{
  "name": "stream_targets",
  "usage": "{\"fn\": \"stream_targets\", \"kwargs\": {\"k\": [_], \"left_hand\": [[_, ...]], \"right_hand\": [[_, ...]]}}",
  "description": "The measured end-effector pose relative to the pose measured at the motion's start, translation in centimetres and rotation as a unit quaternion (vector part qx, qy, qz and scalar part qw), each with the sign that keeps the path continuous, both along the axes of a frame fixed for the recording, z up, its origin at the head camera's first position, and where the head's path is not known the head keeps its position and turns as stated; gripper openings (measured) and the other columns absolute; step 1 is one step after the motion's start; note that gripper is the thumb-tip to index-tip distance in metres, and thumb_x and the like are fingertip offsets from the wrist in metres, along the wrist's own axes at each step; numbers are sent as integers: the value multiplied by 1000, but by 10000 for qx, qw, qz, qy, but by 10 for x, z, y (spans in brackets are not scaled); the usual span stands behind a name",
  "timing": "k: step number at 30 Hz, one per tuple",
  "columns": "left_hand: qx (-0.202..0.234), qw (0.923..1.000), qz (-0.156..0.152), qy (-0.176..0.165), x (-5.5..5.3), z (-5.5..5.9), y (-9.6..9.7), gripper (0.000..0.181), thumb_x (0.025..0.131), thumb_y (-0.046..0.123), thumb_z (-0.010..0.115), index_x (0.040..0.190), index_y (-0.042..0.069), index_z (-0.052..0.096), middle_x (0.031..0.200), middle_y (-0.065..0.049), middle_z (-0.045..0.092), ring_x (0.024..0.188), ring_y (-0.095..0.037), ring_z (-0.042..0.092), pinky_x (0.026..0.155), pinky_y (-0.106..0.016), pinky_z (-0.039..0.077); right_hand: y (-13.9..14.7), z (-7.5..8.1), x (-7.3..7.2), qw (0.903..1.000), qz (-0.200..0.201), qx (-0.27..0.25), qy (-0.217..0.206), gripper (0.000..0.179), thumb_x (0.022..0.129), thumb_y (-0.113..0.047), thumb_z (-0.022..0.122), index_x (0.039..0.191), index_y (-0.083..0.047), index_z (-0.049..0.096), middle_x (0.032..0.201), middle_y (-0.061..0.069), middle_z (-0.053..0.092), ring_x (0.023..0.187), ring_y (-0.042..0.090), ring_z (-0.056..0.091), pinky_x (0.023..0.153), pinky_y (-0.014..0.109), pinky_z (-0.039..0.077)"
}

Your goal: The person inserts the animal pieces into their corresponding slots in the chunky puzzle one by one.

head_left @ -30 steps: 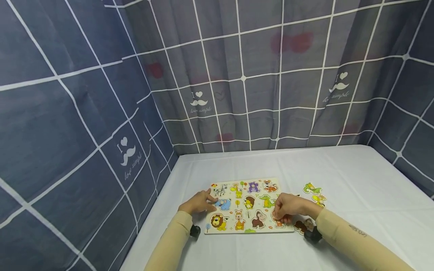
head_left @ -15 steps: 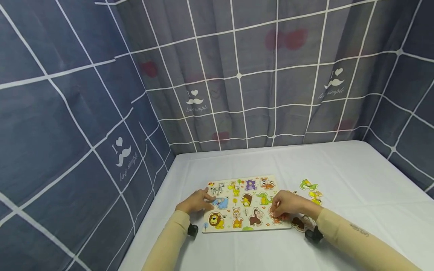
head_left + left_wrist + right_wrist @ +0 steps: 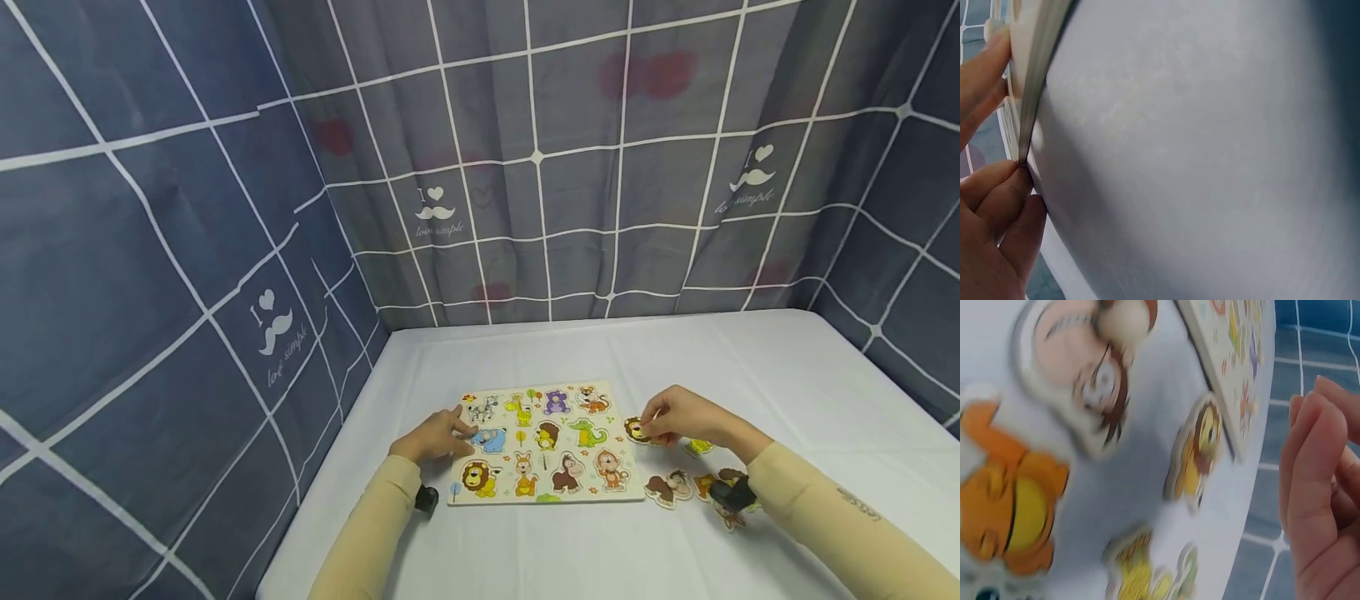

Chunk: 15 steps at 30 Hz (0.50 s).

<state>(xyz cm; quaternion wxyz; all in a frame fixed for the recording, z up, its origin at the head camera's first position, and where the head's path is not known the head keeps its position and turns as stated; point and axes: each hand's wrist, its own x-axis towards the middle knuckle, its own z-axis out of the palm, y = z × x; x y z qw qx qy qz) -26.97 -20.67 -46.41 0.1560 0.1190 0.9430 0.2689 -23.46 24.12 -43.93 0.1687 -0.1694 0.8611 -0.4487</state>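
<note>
My left hand (image 3: 437,435) rests at the left edge of a wooden animal puzzle board (image 3: 547,497), fingers spread, with fingertips against its edge and top. Pictures of a zebra, giraffe, lion, monkey and other animals fill the board. Right of the board, my right hand (image 3: 678,414) is over a lion puzzle piece (image 3: 634,429). In the right wrist view the loosely bent fingers (image 3: 1316,462) hold nothing, and the lion piece lies on the table apart from them. A brown horse-like piece (image 3: 669,488) lies by the board's front right corner.
More loose animal pieces lie under and beside my right forearm, among them a yellow one (image 3: 699,447) and an orange one (image 3: 1010,500). A white cloth (image 3: 525,546) covers the table. Dark checked curtains (image 3: 495,208) stand along its back and sides.
My right hand has left the monkey at the board's front right and moved right and back, over the lion piece. The monkey now shows fully on the board. My left hand stays at the board's edge.
</note>
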Motion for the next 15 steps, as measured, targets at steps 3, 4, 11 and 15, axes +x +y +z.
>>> {"fn": "stream_targets", "kwargs": {"k": [3, 4, 11, 15], "left_hand": [[-2, 10000, -4, -26, 0, 0, 0, 43, 81, 25, 82, 122, 19, 72, 163, -17, 30, 152, -44, 21, 124, -59, 20], [-2, 10000, -2, -29, -1, 0, 0, 43, 81, 25, 82, 123, 19, 72, 163, -16, 30, 152, -44, 22, 124, -59, 20], [23, 10000, 5, -25, -1, -1, 0, 43, 81, 25, 83, 122, 19, 72, 163, -17, 30, 152, -44, 22, 123, -60, 20], [21, 10000, -18, -29, 0, 0, 1, 44, 81, 25, 83, 123, 18, 72, 163, -17, 30, 152, -45, 22, 123, -60, 20]], "right_hand": [[13, 0, 1, 9999, -151, 52, -53, 19, 91, -11, 70, 98, 6, 71, 70, 5, 66, 62, 14, 58, 56, 30, 55], [17, 0, 1, 9998, -201, 57, -71, 19, 91, -11, 69, 98, 7, 71, 69, 6, 65, 62, 14, 57, 56, 29, 54], [46, -13, -2, 9964, -735, 422, -61, 13, 92, -7, 65, 94, 6, 70, 65, 3, 61, 60, 13, 55, 54, 28, 51], [59, -20, -3, 9908, -1116, 768, 20, 11, 90, -8, 67, 90, 3, 70, 64, 0, 59, 60, 13, 54, 54, 28, 49]]}}
